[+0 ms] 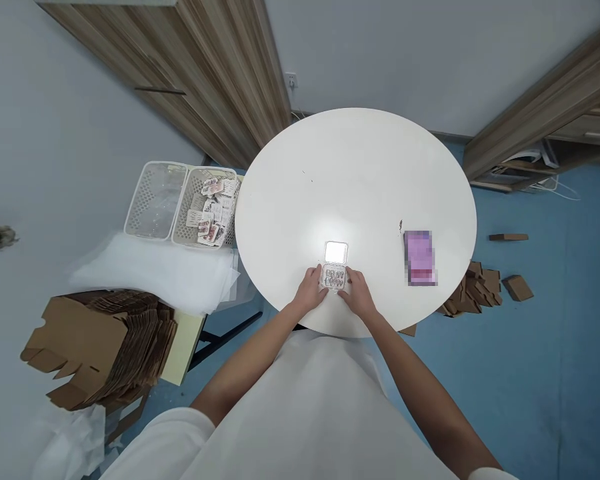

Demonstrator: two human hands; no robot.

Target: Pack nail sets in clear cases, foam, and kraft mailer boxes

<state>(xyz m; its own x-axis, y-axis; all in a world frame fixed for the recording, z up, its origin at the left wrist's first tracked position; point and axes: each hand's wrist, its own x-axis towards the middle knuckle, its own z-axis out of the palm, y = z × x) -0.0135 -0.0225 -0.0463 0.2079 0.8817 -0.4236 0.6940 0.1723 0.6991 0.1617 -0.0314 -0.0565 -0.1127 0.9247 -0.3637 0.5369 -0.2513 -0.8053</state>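
A small clear plastic case point(335, 277) sits on the white round table point(360, 173) near its front edge. Its lid point(336, 253) is raised and leans away from me, bright with reflected light. Inside the case lie several small shiny pieces in rows, too small to name for certain. My left hand point(310, 289) grips the case's left side, with fingers at the edge and the thumb near the front corner. On the opposite side, my right hand point(358, 293) holds the case in the same way.
A purple, pixelated packet point(421, 258) lies at the table's right. Left of the table stand a white basket of printed cards point(211, 210) and another basket with clear plastic point(155, 200). White foam sheets point(155, 270) and folded cardboard boxes point(105, 347) are nearer; more boxes point(473, 290) lie on the floor.
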